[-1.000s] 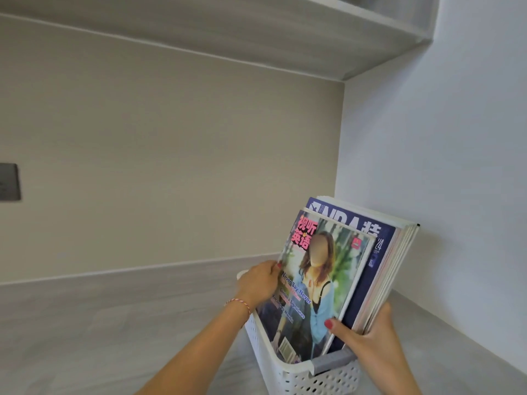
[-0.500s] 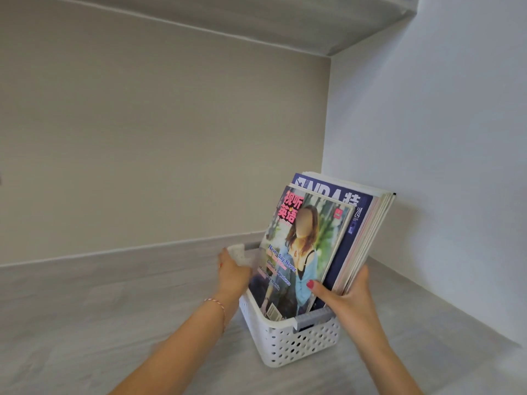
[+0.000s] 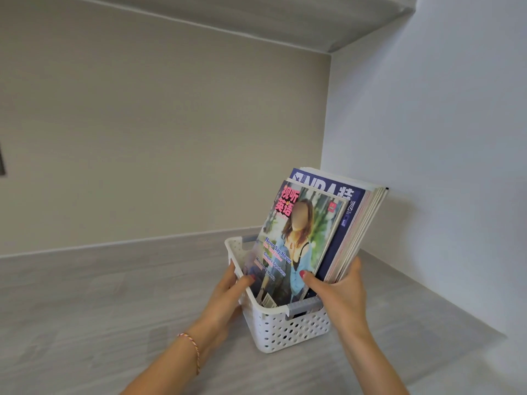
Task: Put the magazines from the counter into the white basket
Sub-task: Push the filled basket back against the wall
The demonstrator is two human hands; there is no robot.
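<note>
— Several magazines (image 3: 328,232), standing on end in one white basket (image 3: 285,326); exact count?

— Two covers can be told apart: a smaller front one with a figure and pink characters (image 3: 291,238), and a larger dark blue one (image 3: 342,220) behind it. Further page edges fan out on the right, so more issues likely stand at the back; their number cannot be read off. The lot leans back toward the right wall, lower ends inside the basket, upper parts well above its rim.

— Handling?

— Judged: glossy, thin, limp singly, so each would sag or slide if held by a corner. As a pack they are fairly stiff and moderately heavy. Best taken by the lower sides, squeezed together, as the tall stack could tip a light basket.

— Basket?

— One, perforated plastic, grey handle insert at the near end. Stands on the counter (image 3: 114,295) toward its far right corner, near the right wall but apart from it.

— Hands?

— Two. Left hand (image 3: 228,295) closes on the basket's left rim, thumb inside touching the front cover. Right hand (image 3: 339,292) clasps the lower right of the stack, thumb across the front cover, fingers hidden behind. One cord bracelet (image 3: 191,346) on the left wrist.

— Loose magazines on the counter?

— None in view.
</note>
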